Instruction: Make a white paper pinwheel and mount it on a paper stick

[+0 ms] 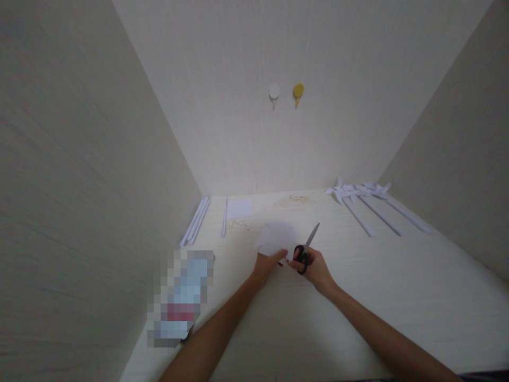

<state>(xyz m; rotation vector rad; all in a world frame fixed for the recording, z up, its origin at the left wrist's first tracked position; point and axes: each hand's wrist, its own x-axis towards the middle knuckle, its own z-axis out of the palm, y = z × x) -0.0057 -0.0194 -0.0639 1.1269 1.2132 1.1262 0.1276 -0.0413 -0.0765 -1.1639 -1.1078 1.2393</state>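
Observation:
My left hand (pixel 267 263) pinches the near edge of a white sheet of paper (pixel 277 236) and holds it just above the pale desk (pixel 358 297). My right hand (pixel 314 265) grips black-handled scissors (pixel 305 248). Their blades point up and away to the right, beside the paper. The two hands are close together near the middle of the desk.
Finished white paper pinwheels on sticks (pixel 369 204) lie at the back right. Rolled white paper sticks (pixel 195 220) lie at the back left, beside a small white square of paper (pixel 239 208). A blurred object (pixel 181 297) sits at the left edge. Two hooks (pixel 285 93) hang on the back wall.

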